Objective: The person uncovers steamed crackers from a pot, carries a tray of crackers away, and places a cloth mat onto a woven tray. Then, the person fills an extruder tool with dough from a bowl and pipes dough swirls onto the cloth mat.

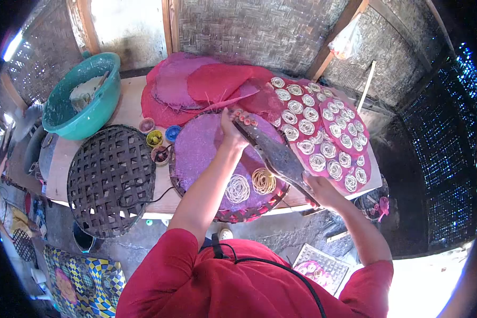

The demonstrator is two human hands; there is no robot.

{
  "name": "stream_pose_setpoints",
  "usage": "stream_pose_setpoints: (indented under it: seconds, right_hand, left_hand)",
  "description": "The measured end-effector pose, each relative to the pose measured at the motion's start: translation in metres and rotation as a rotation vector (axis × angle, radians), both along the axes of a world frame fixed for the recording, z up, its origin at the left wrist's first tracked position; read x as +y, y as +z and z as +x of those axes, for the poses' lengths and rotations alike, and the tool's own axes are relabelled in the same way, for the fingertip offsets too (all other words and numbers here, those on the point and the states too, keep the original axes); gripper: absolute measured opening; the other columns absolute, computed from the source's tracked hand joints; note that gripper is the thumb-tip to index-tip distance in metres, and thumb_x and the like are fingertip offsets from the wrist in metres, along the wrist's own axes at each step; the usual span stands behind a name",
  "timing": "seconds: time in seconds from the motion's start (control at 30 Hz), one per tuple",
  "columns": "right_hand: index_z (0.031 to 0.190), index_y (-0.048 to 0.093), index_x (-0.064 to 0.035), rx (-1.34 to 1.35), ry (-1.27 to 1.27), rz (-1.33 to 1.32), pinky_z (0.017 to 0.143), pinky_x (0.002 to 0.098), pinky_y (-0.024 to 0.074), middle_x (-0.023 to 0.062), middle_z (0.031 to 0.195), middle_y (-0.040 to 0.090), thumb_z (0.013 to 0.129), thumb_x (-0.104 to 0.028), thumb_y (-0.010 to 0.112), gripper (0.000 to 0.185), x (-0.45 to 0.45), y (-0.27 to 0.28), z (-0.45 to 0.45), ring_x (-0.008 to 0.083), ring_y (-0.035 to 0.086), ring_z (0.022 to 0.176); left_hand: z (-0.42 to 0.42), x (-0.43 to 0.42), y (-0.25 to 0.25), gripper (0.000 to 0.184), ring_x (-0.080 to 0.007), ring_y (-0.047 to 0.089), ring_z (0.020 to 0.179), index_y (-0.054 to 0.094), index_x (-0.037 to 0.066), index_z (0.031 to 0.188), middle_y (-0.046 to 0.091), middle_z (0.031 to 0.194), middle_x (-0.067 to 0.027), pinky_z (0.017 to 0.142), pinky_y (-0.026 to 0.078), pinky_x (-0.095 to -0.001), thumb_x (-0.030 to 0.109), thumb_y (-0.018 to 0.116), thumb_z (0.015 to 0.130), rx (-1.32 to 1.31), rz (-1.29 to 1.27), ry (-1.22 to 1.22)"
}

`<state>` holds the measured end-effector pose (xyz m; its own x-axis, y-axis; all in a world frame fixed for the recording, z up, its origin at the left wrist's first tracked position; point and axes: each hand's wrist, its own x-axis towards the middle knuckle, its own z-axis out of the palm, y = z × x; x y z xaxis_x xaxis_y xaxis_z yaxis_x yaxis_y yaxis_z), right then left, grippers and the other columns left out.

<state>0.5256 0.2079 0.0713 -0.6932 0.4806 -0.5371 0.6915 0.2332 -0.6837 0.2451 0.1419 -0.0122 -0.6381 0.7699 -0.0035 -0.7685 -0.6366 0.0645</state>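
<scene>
A long dark tool [281, 159] is held aslant over the round tray. My left hand [233, 129] is closed round its upper left end, and my right hand [323, 193] grips its lower right end. Beneath it lies purple mesh cloth [199, 153] on a round woven tray [244, 215]. Two coils of thin strands lie side by side on the near part of this cloth, a whitish coil [237, 188] and a yellower coil [263, 180]. Part of the cloth is hidden by my left forearm and the tool.
At the right are red cloths with many pale coils [306, 126]. Folded red and purple cloths [217, 82] lie behind the tray. Left are a teal basin [103, 114], a dark woven tray [111, 177] and small cups, one yellow [155, 138], one blue [173, 133].
</scene>
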Motion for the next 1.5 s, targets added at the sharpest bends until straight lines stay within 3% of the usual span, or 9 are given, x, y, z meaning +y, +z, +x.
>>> stream_pose_setpoints:
  seconds: [0.1, 0.27, 0.37, 0.53, 0.77, 0.97, 1.1, 1.2, 1.5]
  right_hand:
    - [0.089, 0.054, -0.0025, 0.059, 0.002, -0.052, 0.041, 0.0274, 0.0375, 0.0041, 0.054, 0.050, 0.089, -0.061, 0.032, 0.063, 0.011, 0.000, -0.003, 0.0117, 0.045, 0.041]
    - [0.071, 0.055, -0.0017, 0.002, -0.069, -0.123, 0.039, 0.0289, 0.0376, 0.0069, 0.052, 0.052, 0.089, -0.060, 0.033, 0.065, 0.038, 0.017, -0.010, 0.0141, 0.048, 0.040]
    - [0.069, 0.054, -0.0009, -0.053, -0.035, 0.088, 0.038, 0.0290, 0.0375, 0.0068, 0.051, 0.052, 0.089, -0.058, 0.035, 0.064, 0.051, 0.018, -0.022, 0.0138, 0.048, 0.040]
    - [0.069, 0.052, 0.0004, 0.100, -0.086, 0.080, 0.036, 0.0278, 0.0360, 0.0043, 0.049, 0.049, 0.089, -0.057, 0.038, 0.062, 0.040, 0.018, -0.036, 0.0124, 0.046, 0.039]
    - [0.074, 0.053, -0.0002, -0.003, -0.066, 0.083, 0.036, 0.0278, 0.0358, 0.0037, 0.049, 0.048, 0.088, -0.059, 0.038, 0.062, 0.049, 0.052, -0.024, 0.0122, 0.046, 0.039]
    - [0.071, 0.051, -0.0010, 0.082, -0.076, 0.055, 0.037, 0.0285, 0.0357, 0.0040, 0.048, 0.048, 0.089, -0.057, 0.039, 0.060, 0.047, 0.032, -0.038, 0.0123, 0.045, 0.039]
    - [0.069, 0.051, -0.0008, 0.086, -0.039, -0.011, 0.037, 0.0278, 0.0351, 0.0037, 0.048, 0.047, 0.091, -0.053, 0.038, 0.058, 0.043, 0.040, -0.031, 0.0119, 0.045, 0.038]
    - [0.067, 0.050, -0.0012, -0.026, -0.064, 0.094, 0.036, 0.0272, 0.0357, 0.0033, 0.047, 0.047, 0.091, -0.055, 0.036, 0.060, 0.048, 0.049, -0.027, 0.0116, 0.045, 0.038]
    - [0.064, 0.052, -0.0026, -0.026, 0.078, 0.122, 0.037, 0.0279, 0.0403, 0.0030, 0.048, 0.048, 0.086, -0.065, 0.034, 0.068, 0.064, -0.010, -0.066, 0.0129, 0.049, 0.040]
  left_hand:
    - [-0.011, 0.007, 0.019, 0.046, -0.0135, 0.039, 0.046, 0.035, 0.016, 0.061, 0.036, 0.050, 0.0027, 0.052, 0.036, -0.0325, 0.049, 0.026, 0.091, 0.113, 0.049, -0.021]
    - [-0.009, 0.037, 0.032, 0.047, -0.0143, 0.037, 0.043, 0.034, 0.015, 0.059, 0.035, 0.050, 0.0010, 0.048, 0.034, -0.0325, 0.048, 0.026, 0.091, 0.006, 0.004, -0.020]
    - [-0.018, 0.053, 0.021, 0.048, -0.0148, 0.036, 0.043, 0.034, 0.016, 0.057, 0.034, 0.049, 0.0007, 0.047, 0.033, -0.0322, 0.049, 0.025, 0.091, -0.048, -0.017, -0.023]
    - [-0.040, 0.049, 0.049, 0.047, -0.0145, 0.035, 0.042, 0.033, 0.016, 0.057, 0.034, 0.049, 0.0018, 0.049, 0.033, -0.0324, 0.047, 0.023, 0.090, 0.044, -0.019, 0.010]
    - [-0.024, 0.053, 0.050, 0.045, -0.0136, 0.036, 0.041, 0.033, 0.016, 0.056, 0.032, 0.046, 0.0031, 0.048, 0.033, -0.0309, 0.046, 0.024, 0.090, -0.038, 0.017, 0.005]
    - [-0.042, 0.046, 0.065, 0.044, -0.0135, 0.035, 0.041, 0.033, 0.016, 0.057, 0.031, 0.046, 0.0031, 0.048, 0.033, -0.0311, 0.045, 0.024, 0.090, 0.040, -0.019, 0.024]
    - [-0.027, 0.037, 0.054, 0.040, -0.0127, 0.033, 0.038, 0.033, 0.017, 0.057, 0.030, 0.045, 0.0034, 0.045, 0.032, -0.0299, 0.040, 0.027, 0.089, -0.021, -0.084, 0.057]
    - [-0.018, 0.049, 0.046, 0.039, -0.0122, 0.031, 0.037, 0.033, 0.017, 0.055, 0.030, 0.044, 0.0041, 0.043, 0.030, -0.0289, 0.038, 0.028, 0.088, -0.084, -0.078, 0.023]
    - [-0.063, 0.035, -0.002, 0.041, -0.0112, 0.032, 0.036, 0.031, 0.018, 0.054, 0.029, 0.043, 0.0044, 0.041, 0.030, -0.0282, 0.041, 0.027, 0.088, 0.031, -0.046, 0.062]
